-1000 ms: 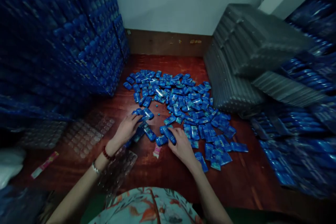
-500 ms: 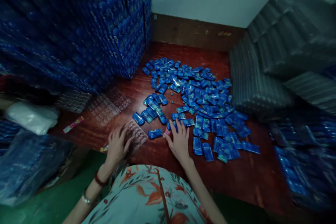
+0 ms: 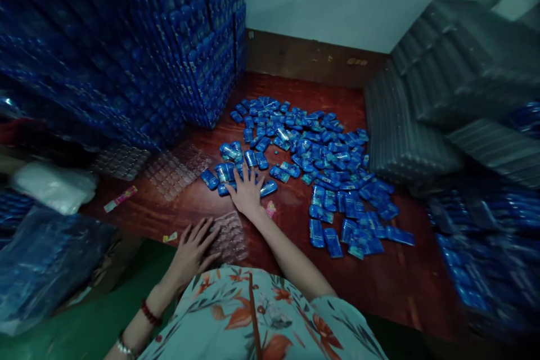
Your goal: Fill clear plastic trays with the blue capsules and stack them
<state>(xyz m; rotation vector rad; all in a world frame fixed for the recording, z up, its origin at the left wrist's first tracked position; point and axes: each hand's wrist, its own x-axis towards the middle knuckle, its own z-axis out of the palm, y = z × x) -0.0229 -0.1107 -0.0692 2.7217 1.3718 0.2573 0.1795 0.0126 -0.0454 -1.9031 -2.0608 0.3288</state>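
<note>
At the surface's near edge, the left hand (image 3: pixel 192 250) lies spread on an empty clear tray (image 3: pixel 230 236); the right hand (image 3: pixel 247 191) presses flat on blue packets (image 3: pixel 320 163).

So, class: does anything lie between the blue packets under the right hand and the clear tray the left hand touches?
Nothing visible: bare red floor separates the blue packets under the right hand from the clear tray the left hand touches.
</note>
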